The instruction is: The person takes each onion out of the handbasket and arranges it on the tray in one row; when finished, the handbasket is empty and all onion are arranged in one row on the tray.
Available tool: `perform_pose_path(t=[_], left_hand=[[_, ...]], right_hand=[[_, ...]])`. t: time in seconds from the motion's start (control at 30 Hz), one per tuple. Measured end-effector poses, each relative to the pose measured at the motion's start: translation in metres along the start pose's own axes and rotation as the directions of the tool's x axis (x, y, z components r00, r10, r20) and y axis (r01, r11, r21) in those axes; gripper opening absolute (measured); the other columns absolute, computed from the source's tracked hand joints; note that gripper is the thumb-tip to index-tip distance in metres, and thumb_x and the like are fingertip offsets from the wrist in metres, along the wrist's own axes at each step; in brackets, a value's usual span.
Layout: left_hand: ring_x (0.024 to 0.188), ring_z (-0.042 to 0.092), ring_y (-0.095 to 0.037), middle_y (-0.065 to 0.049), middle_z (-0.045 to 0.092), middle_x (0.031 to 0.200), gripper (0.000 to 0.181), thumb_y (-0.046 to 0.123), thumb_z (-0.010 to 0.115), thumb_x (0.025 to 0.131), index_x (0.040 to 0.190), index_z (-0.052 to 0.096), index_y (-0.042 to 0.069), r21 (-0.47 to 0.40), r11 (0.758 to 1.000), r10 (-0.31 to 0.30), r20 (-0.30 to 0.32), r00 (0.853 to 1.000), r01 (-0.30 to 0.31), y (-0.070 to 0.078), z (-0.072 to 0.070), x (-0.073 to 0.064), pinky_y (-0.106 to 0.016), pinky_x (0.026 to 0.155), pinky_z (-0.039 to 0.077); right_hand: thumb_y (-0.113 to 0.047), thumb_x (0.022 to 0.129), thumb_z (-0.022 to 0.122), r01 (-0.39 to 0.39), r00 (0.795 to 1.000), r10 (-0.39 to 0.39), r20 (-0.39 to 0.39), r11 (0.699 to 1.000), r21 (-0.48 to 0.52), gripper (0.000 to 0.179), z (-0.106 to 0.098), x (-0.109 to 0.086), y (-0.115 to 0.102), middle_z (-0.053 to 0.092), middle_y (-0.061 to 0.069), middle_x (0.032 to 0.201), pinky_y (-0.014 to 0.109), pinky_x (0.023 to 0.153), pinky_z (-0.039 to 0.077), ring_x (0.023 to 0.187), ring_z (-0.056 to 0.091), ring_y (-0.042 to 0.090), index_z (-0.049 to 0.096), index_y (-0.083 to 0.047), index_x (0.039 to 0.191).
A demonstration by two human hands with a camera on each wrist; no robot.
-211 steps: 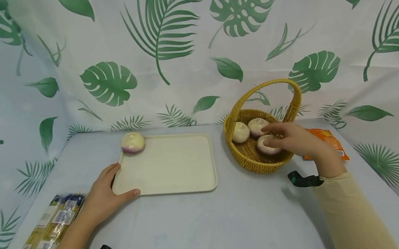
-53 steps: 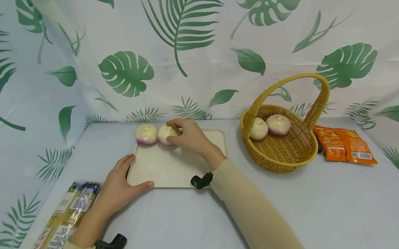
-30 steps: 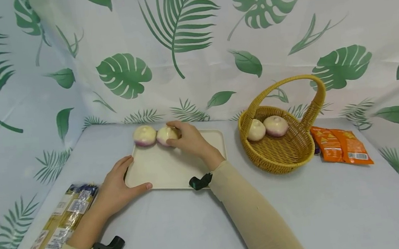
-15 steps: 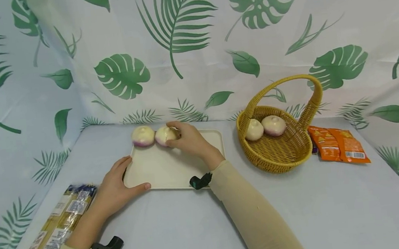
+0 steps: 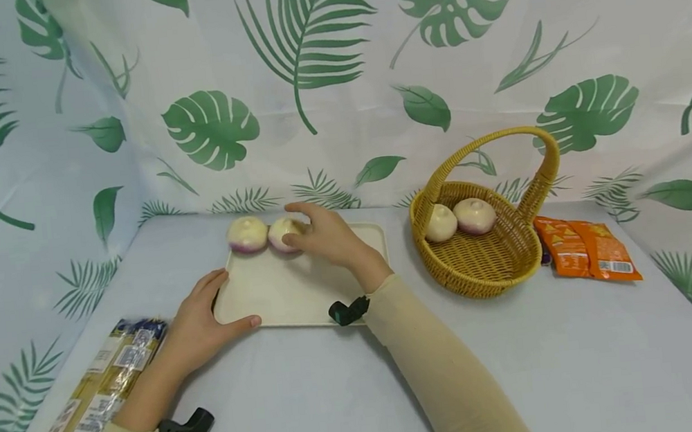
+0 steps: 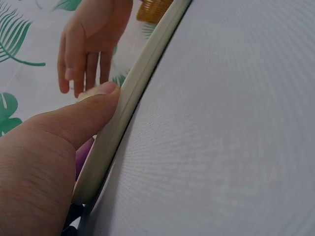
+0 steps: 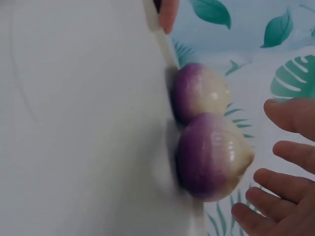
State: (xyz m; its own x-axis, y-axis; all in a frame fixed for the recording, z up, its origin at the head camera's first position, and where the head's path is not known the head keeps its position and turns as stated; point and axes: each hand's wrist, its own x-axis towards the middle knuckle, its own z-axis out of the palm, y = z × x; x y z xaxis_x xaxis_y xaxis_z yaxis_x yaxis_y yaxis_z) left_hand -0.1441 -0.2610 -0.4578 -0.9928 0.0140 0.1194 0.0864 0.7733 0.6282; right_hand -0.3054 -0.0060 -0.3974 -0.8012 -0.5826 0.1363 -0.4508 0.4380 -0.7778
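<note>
A cream rectangular tray [image 5: 285, 295] lies on the table. Two purple-and-white turnips [image 5: 247, 234] [image 7: 214, 157] sit side by side at its far left, pale tips up. My left hand [image 5: 197, 331] holds the tray's near left corner, thumb on the front rim and fingers at the left edge; in the left wrist view the thumb [image 6: 93, 110] lies over the rim. Above the right-hand turnip [image 5: 282, 236] is my right hand [image 5: 329, 238]. In the right wrist view its spread fingers [image 7: 280, 184] stand apart from the turnip.
To the right stands a yellow wicker basket [image 5: 484, 286] with a tall handle, two more turnips [image 5: 475, 216] inside. Orange snack packets [image 5: 587, 248] lie beyond it. Long clear packs of yellow sticks [image 5: 97, 400] lie at the left, beside my left forearm.
One turnip has come from the basket to the tray, beside the first. In the last half second my right fingers have spread and lifted off it. The left hand keeps its place on the tray.
</note>
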Motion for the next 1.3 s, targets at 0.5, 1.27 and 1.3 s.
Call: perform_pose_path(t=[0.5,1.27,1.3], left_hand=[[0.155,0.035,-0.053,-0.030,0.037,0.169,0.113,0.058,0.089,0.088,0.163,0.039,-0.010,0.006,1.000,-0.009,0.016,1.000,0.009,0.002,-0.002,0.000,-0.070,0.123,0.032],[0.154,0.036,-0.053,-0.030,0.038,0.168,0.114,0.058,0.089,0.087,0.162,0.039,-0.011,0.014,1.000,0.008,0.004,1.000,-0.008,0.000,-0.002,0.000,-0.069,0.124,0.032],[0.154,0.036,-0.054,-0.030,0.038,0.168,0.114,0.058,0.089,0.087,0.162,0.039,-0.011,0.014,1.000,0.010,0.003,1.000,-0.010,0.000,-0.001,0.000,-0.069,0.124,0.032]], right_hand=[[-0.038,0.109,0.067,0.148,0.987,-0.142,0.072,0.986,-0.075,0.051,-0.027,-0.018,-0.050,0.060,0.002,0.158,0.045,0.121,0.044,0.149,0.051,0.021,0.063,-0.011,0.152],[-0.037,0.109,0.068,0.325,0.945,-0.327,0.005,0.938,-0.121,0.048,-0.090,-0.078,-0.119,0.063,-0.001,0.154,0.036,0.121,0.044,0.145,0.055,0.014,0.066,-0.011,0.150],[-0.036,0.109,0.068,0.325,0.945,-0.328,-0.002,0.938,-0.123,0.047,-0.094,-0.081,-0.119,0.064,-0.001,0.153,0.037,0.120,0.044,0.144,0.055,0.014,0.067,-0.011,0.149]])
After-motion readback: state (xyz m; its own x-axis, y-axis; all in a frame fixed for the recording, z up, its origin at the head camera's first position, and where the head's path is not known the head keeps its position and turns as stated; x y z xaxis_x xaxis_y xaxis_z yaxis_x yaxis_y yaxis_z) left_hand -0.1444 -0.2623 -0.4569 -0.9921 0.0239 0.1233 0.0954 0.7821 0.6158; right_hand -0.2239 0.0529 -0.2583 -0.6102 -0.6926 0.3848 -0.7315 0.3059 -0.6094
